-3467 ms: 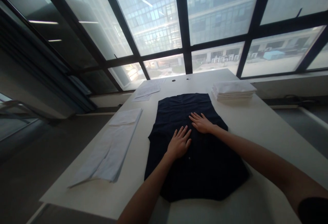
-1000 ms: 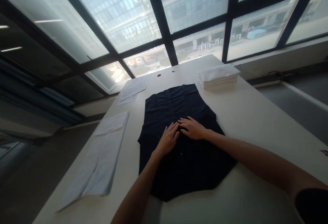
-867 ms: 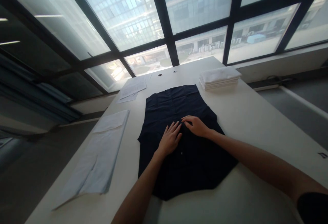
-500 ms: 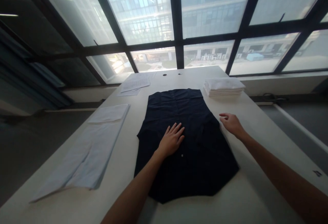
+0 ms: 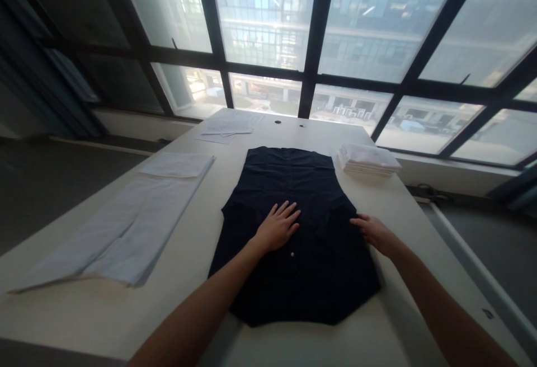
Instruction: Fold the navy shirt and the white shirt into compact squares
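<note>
A dark navy garment [image 5: 289, 179] lies spread flat, its sides angled like a vest; one small white button [image 5: 292, 254] shows on it. My left hand [image 5: 279, 227] rests palm down on its middle with the fingers spread. At the garment's right edge, near the corner about halfway down, my right hand [image 5: 373, 233] has its thumb and forefinger pinched together on the cloth. The exact grip of those fingertips is small and dark.
All of this lies on a long white table [image 5: 176, 277]. Folded white cloth [image 5: 138, 210] stretches along the left side. A stack of folded white cloths [image 5: 369, 160] sits at the far right, and papers [image 5: 226, 126] at the far left. Tall windows [image 5: 264, 20] stand behind.
My right hand has come from beside the garment onto its right edge and closed there. My left hand stays flat on the cloth. The view has tilted slightly.
</note>
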`<state>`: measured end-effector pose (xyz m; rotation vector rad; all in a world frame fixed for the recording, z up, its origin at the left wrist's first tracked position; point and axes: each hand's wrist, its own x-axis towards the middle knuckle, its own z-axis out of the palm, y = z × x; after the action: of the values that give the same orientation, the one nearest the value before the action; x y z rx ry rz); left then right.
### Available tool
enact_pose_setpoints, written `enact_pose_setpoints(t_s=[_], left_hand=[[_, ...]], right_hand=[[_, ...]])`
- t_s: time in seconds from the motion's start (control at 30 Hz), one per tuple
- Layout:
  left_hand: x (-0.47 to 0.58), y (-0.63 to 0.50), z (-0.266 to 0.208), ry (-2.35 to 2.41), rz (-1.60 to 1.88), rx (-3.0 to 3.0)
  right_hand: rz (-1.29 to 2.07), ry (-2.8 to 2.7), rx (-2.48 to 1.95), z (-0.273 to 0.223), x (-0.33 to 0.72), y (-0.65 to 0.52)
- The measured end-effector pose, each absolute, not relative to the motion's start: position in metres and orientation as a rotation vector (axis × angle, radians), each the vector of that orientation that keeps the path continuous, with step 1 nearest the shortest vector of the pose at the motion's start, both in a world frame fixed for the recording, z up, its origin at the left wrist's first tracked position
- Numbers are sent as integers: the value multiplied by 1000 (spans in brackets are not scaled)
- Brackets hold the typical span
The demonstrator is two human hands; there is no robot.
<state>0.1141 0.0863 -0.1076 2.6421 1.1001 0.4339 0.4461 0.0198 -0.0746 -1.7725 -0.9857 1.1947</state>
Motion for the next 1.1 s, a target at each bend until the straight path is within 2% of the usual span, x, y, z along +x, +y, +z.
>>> enact_pose_setpoints(t_s=[0.13,0.33,0.47,0.6,0.7,0.8,0.9,1.1], left_hand=[[114,86,-109,1104,450,2630],[115,83,-104,1111,435,2637],[116,82,-104,1119,433,2636],[117,82,-103,1235,529,2531],[117,82,-99,1303,661,2473],[117,80,-93,1197,747,2512],[118,76,-91,999,702,2574],[120,73,-98,897,487,2627]], right_hand=[[1257,-975,-1685,-60,427,25],[933,-1287,-1696,-41,379,42],[653,-1670,-1715,-51,341,52],[687,-1930,-1668,-64,316,51],[626,-1934,-1666,-72,314,50],[374,-1904,-1678,-82,324,53],[211,-2002,-1659,-96,334,56],[314,-2286,-1759,-113,340,65]])
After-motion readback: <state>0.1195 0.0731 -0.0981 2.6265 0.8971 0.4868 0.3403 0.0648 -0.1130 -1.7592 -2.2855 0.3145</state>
